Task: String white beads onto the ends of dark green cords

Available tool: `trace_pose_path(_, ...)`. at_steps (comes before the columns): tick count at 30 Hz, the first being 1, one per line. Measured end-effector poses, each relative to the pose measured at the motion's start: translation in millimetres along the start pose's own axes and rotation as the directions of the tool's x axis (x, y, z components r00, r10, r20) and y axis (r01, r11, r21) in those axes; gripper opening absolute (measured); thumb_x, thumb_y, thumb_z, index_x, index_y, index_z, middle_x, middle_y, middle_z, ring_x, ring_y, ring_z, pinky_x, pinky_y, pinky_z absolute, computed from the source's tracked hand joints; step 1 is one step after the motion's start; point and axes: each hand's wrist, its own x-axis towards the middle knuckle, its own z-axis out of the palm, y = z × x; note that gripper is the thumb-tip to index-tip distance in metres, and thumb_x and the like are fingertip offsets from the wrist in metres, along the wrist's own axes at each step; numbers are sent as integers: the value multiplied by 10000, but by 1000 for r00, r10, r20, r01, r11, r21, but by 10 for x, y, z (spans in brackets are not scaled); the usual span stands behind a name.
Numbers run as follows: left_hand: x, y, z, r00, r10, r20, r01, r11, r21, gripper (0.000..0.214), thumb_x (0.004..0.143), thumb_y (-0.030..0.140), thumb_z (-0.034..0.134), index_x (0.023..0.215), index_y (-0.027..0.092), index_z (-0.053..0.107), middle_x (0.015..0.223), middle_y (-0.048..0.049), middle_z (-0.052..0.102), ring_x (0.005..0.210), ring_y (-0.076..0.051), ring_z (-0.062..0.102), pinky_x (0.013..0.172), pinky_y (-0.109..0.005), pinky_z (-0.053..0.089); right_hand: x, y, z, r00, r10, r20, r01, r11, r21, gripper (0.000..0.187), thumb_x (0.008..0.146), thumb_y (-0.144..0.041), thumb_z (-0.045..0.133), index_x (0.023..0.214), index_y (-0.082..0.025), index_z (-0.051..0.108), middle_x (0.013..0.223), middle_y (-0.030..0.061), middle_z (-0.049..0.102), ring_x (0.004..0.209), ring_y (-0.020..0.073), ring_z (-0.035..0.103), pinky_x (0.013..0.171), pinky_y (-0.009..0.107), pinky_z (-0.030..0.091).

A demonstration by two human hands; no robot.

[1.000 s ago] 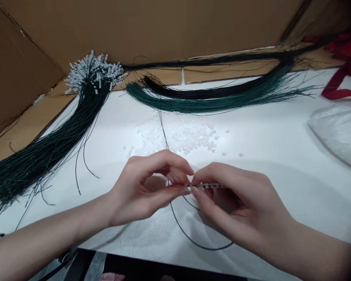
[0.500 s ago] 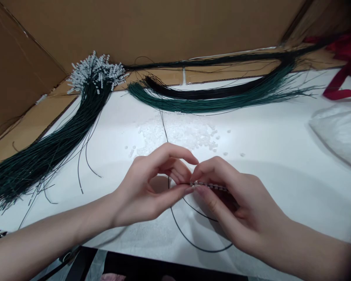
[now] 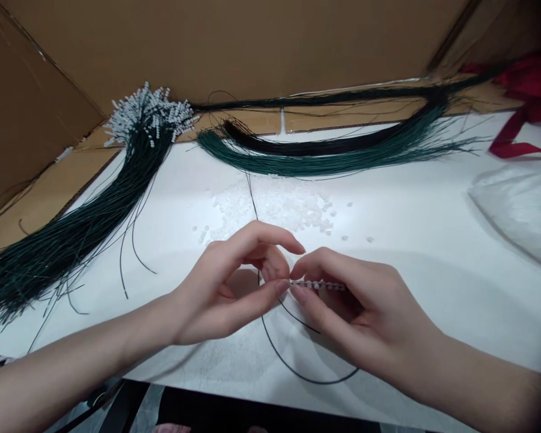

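My left hand [image 3: 247, 282] pinches a thin dark cord at its thumb and fingertips, right beside my other hand's fingertips. My right hand [image 3: 356, 307] is closed on a short row of pale beads [image 3: 322, 285] strung on that cord, pinched between thumb and index finger; part of the row lies hidden behind the fingers. Below both hands the dark cord [image 3: 293, 373] makes a loose loop over the white table. Beyond the fingers, many small clear-white beads [image 3: 275, 201] are scattered on the tabletop.
At left lies a thick bundle of dark green cords [image 3: 103, 186] topped with white beaded ends [image 3: 148, 114]. Green cords [image 3: 297, 165] and black cords [image 3: 315, 146] curve along the back by a cardboard wall [image 3: 234, 48]. Red ribbon [image 3: 514, 129] and a clear plastic bag [image 3: 518, 210] are at right.
The fingertips of both hands have shifted slightly left with the cord, and the bead row shows more clearly beneath my right fingers. The pinch stays closed.
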Motion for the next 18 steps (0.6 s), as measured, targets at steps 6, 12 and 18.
trace_pose_path(6,-3,-3,0,1000,-8,8,8,1000,24,270,929,140,571,1176,218,496,828,-22,591,771,-143,591,632,-245,497,11,13,11,1000,-22,-18,21,999,-35,90,890,-109,518,850,-175,566,593,-60,458,477,63,365,441,203,301)
trace_pose_path(12,4,18,-57,998,45,39,-48,997,64,352,925,136,580,1252,198,463,869,-30,618,810,-153,616,712,-278,523,21,6,5,1000,-16,-15,15,999,-46,92,876,-107,525,827,-181,551,582,-62,436,472,66,354,432,203,289)
trace_pose_path(18,81,44,-474,979,176,-101,-85,809,582,109,926,227,591,1031,210,616,942,-40,631,847,-181,563,764,-314,433,5,-26,-12,1000,11,-19,-12,999,-48,97,812,-103,575,839,-193,551,613,-51,484,470,65,382,414,195,298)
